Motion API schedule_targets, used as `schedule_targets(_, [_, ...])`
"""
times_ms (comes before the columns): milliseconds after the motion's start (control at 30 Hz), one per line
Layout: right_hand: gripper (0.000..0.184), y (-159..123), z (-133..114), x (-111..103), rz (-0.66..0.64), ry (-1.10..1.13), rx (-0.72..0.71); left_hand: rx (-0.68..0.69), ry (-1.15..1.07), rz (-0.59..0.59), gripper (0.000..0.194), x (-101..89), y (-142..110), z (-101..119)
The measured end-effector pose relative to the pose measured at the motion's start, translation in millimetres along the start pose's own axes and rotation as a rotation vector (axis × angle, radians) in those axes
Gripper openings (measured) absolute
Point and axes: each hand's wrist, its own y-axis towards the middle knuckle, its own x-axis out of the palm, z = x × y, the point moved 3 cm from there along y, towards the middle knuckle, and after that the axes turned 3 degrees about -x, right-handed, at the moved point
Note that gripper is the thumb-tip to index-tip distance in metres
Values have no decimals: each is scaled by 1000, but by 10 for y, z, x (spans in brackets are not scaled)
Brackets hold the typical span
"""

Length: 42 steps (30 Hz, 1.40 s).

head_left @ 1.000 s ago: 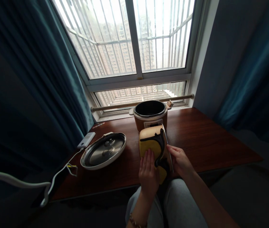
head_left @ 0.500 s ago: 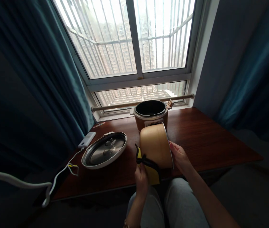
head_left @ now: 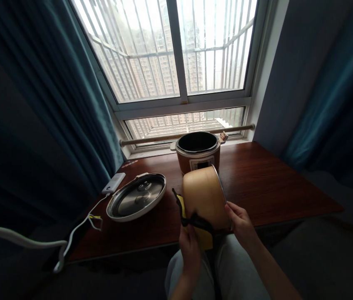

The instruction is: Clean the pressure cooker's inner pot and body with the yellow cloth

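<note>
One inner pot (head_left: 202, 193) out, lower centre: left hand (head_left: 190, 248) gripped yellow cloth (head_left: 205, 238), right hand (head_left: 240, 221) pot rim (head_left: 220, 185); wiping apparently unfinished.

We observe a golden, silver-rimmed pot (head_left: 204, 193); a yellow cloth (head_left: 206, 240) edged in black; a brown, pale-rimmed cooker (head_left: 185, 161), black inside; a reddish-brown, wood-grained table (head_left: 273, 179); and blue curtains (head_left: 67, 71).

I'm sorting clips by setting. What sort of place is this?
Probably a room in a home, perhaps high up: the window faces tall buildings, blue curtains hang beside it, and a cooker stands on the table.
</note>
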Motion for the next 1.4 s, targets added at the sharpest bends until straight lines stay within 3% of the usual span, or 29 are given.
schedule_targets(100, [34,42,-126,93,-2,37,42,297,273,72,51,22,-9,117])
schedule_targets(233, [34,172,-243,222,10,46,50,692,712,-45,55,244,1,364])
schedule_targets(333, [32,288,-280,273,18,49,29,798,899,-133,55,477,-27,562])
schedule_targets(433, [32,380,-287,269,-14,78,71,856,967,-136,53,641,-66,687])
schedule_targets(600, [27,425,-301,211,-39,102,134,919,957,-71,51,575,-10,652])
schedule_targets(867, [24,398,-283,287,-55,150,156,722,744,12,50,162,292,580])
schedule_targets(967, [27,416,-267,280,-28,139,156,442,544,77,44,-35,450,427])
schedule_targets(1033, [27,422,-261,270,-4,137,142,168,349,25,46,-119,526,224])
schedule_targets(1100, [27,420,-257,268,9,139,136,-74,123,-66,54,-136,543,6])
schedule_targets(1167, [26,412,-250,274,2,139,141,-220,-87,-107,61,-115,513,-159])
schedule_targets(1400, [27,368,-232,228,104,124,74,-366,-364,-86,62,-49,336,-304])
